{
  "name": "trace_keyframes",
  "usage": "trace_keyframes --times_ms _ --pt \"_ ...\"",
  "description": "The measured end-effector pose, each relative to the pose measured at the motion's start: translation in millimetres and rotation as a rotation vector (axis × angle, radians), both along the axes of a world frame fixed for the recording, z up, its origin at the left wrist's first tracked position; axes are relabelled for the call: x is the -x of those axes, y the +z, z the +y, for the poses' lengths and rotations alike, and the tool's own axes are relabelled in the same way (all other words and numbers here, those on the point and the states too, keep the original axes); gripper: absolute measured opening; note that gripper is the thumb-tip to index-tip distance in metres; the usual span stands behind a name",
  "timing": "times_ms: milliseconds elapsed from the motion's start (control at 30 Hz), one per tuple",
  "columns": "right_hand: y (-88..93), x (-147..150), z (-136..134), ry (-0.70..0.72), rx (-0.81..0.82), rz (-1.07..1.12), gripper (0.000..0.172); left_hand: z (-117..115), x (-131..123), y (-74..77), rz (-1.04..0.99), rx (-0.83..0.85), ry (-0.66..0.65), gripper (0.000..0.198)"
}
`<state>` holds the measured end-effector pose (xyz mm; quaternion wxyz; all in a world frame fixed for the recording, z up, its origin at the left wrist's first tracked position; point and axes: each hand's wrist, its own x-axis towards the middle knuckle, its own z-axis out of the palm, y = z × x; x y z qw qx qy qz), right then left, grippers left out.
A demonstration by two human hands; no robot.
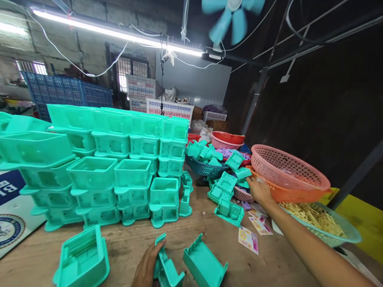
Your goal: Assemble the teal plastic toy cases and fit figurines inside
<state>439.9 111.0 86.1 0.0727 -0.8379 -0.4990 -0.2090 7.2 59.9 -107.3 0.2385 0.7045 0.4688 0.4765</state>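
My left hand [149,261], at the bottom centre, has its fingers wrapped round the edge of a green plastic part [168,268]. Beside that part lies another green tray-like piece [205,261] on the wooden table [128,243]. A green box [84,257] sits at the lower left. My right hand [259,190] reaches out to the right, beside a heap of green parts [226,182] and in front of an orange basket [287,193]. Its fingers are partly spread, and no held thing shows in them.
Stacked green boxes [94,191] fill the left and centre. Pink [287,163] and blue [206,169] baskets stand behind and right, near a basket of yellow strips [317,219]. Printed cards [248,239] lie on the table. A fan [233,16] hangs above.
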Motion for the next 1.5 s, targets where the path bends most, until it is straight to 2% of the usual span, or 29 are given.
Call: trace_keyframes --times_ms 67,133,233,333,433,500,600,700,900,1033,1100,1233,1367,1500 --pt "-5.4 -3.6 -5.8 0.013 -0.007 -0.022 0.016 0.4 2.1 -4.4 0.017 -0.01 -0.003 0.07" --pt "-12.7 -3.5 -18.6 0.046 -0.043 -0.045 0.014 -0.4 8.5 -8.3 0.044 -0.049 -0.062 0.078" --pt "-27.4 2.3 -53.6 0.112 -0.131 -0.069 0.023 -4.9 20.4 -7.3 0.121 -0.117 -0.181 0.091" --pt "-48.4 13.8 -102.6 0.167 -0.21 -0.068 0.032 -11.8 25.2 6.3 0.16 -0.108 -0.207 0.088" --pt "-76.9 26.9 -150.3 0.206 -0.245 -0.035 0.034 -19.8 22.8 27.9 0.107 -0.056 -0.196 0.084" --pt "-98.2 35.5 -175.1 0.238 -0.239 0.009 0.033 -25.3 22.7 41.7 0.071 0.01 -0.233 0.085" --pt "-125.5 52.4 -198.4 0.305 -0.227 0.094 0.041 -32.9 29.7 56.6 0.04 0.142 -0.336 0.094" --pt "-138.2 81.6 -203.5 0.346 -0.245 0.201 0.058 -38.7 40.8 64.2 0.016 0.253 -0.429 0.104" --pt "-133.1 157.9 -173.0 0.577 -0.135 0.568 0.058 -41.5 51.1 68.7 -0.02 0.338 -0.458 0.107" --pt "-129.2 175.8 -156.7 0.771 -0.003 0.657 0.045 -41.1 54.3 69.0 -0.038 0.345 -0.469 0.11" --pt "-130.3 175.3 -154.9 0.866 0.035 0.596 0.041 -41.3 55.6 68.2 -0.045 0.346 -0.466 0.111" --pt "-129.1 169.4 -155.5 0.973 -0.027 0.429 0.036 -42.1 56.1 66.2 -0.062 0.315 -0.462 0.11" --pt "-108.2 165.9 -155.9 1.018 -0.05 0.324 0.024 -43.4 56.0 66.6 -0.071 0.295 -0.478 0.109" --pt "-90.3 171.2 -156.5 1.081 -0.039 0.015 0.033 -44.5 54.5 65.8 -0.067 0.283 -0.463 0.111"
